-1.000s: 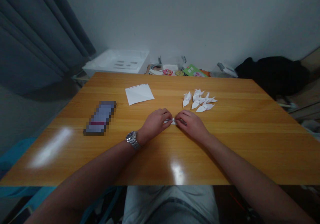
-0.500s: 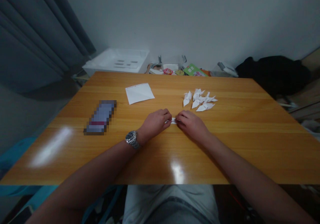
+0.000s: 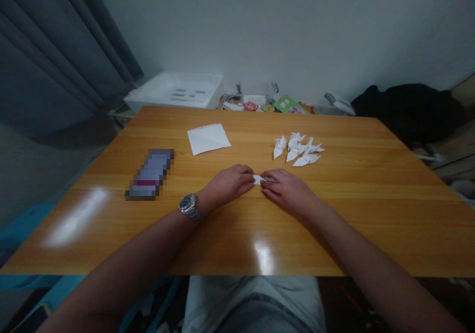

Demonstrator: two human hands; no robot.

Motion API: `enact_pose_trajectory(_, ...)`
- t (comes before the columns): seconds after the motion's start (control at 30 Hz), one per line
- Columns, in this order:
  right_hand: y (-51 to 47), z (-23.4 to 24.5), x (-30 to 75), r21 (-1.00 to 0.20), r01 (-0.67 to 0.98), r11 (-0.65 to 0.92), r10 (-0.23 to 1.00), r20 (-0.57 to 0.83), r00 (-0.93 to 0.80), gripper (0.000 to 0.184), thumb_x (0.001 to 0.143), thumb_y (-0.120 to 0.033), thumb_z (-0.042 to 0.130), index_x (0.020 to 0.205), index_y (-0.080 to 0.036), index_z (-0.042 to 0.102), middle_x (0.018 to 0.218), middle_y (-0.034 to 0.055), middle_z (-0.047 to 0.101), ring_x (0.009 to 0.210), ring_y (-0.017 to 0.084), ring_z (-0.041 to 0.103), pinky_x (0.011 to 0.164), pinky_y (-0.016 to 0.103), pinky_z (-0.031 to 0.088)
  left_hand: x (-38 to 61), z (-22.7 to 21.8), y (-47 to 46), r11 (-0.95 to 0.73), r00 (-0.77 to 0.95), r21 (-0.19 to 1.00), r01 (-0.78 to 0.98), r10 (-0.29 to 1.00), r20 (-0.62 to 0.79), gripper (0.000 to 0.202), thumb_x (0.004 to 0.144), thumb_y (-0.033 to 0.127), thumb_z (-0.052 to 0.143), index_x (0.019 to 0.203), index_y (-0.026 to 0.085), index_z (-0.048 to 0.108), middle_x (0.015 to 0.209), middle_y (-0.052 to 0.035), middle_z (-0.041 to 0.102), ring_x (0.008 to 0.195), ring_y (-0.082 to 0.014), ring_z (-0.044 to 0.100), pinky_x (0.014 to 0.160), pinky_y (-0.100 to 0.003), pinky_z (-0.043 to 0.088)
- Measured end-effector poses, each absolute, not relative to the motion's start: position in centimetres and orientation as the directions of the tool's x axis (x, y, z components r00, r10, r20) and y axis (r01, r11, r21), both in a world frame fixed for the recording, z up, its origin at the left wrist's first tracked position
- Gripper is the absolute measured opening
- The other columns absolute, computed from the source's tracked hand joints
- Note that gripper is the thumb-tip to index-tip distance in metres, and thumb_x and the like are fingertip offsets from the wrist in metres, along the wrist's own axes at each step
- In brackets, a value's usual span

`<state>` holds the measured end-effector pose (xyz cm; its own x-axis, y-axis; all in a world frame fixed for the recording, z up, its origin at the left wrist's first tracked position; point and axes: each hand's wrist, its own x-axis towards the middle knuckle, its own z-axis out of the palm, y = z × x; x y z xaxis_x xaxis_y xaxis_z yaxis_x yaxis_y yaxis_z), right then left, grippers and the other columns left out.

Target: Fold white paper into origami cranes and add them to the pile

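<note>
A small piece of folded white paper (image 3: 257, 179) lies between my hands just above the tabletop's middle. My left hand (image 3: 237, 180) is closed on its left end, a metal watch (image 3: 189, 207) on that wrist. On the other end, my right hand (image 3: 285, 187) pinches the paper, and a bit of white shows between its fingers. Most of the paper is hidden by the fingers, so its exact shape cannot be made out. Beyond my right hand lie several folded white paper cranes (image 3: 297, 150) in a loose cluster.
A white sheet with a perforated edge (image 3: 209, 139) lies at the back left of the wooden table (image 3: 371, 184). Left of my hands is a blurred-out phone (image 3: 150, 174). Behind the table stand a white foam box (image 3: 178, 88) and a green packet (image 3: 289, 104).
My right hand has turned slightly, its fingers more spread over the paper. My left hand has shifted slightly, the wrist moving left. More of the paper's flat white surface shows between them.
</note>
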<state>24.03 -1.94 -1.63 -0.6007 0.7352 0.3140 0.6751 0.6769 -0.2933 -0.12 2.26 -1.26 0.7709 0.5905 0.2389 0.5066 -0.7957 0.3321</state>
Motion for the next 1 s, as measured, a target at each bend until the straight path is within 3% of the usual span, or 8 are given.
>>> enact_pose_trajectory(0.23, -1.7, -1.6, 24.2, -0.246, 0.669, 0.701, 0.71, 0.326, -0.624, 0.023, 0.1, -0.028, 0.057, 0.11, -0.022, 0.077, 0.121, 0.014, 0.066, 0.11, 0.029, 0.06, 0.096, 0.048, 0.053, 0.4, -1.8, 2.2, -0.739, 0.697, 0.326, 0.589, 0.669, 0.257, 0.022, 0.101, 0.032, 0.055, 0.111, 0.017, 0.068, 0.105, -0.0095, 0.064, 0.098, -0.0236, 0.061, 0.089, -0.038, 0.049)
enact_pose_trajectory(0.6, -1.6, -1.8, 24.3, -0.278, 0.663, 0.695, 0.716, 0.35, -0.604, 0.024, 0.1, -0.031, 0.057, 0.112, -0.023, 0.077, 0.127, 0.0147, 0.063, 0.116, 0.028, 0.058, 0.1, 0.049, 0.052, 0.7, -2.0, 1.7, -0.649, 0.612, 0.392, 0.652, 0.756, 0.232, 0.015, 0.095, 0.03, 0.063, 0.101, 0.016, 0.065, 0.099, -0.0087, 0.063, 0.092, -0.0243, 0.06, 0.083, -0.037, 0.049)
enact_pose_trajectory(1.0, -1.8, -1.3, 24.0, -0.166, 0.671, 0.722, 0.687, 0.28, -0.67, 0.034, 0.098, -0.032, 0.061, 0.129, -0.02, 0.068, 0.132, 0.0177, 0.058, 0.12, 0.031, 0.054, 0.104, 0.05, 0.049, 0.4, -1.2, 1.0, -0.52, 0.49, 0.329, 0.789, 0.854, 0.174, 0.019, 0.096, 0.031, 0.062, 0.099, 0.013, 0.065, 0.105, -0.0124, 0.059, 0.1, -0.0272, 0.057, 0.092, -0.041, 0.049)
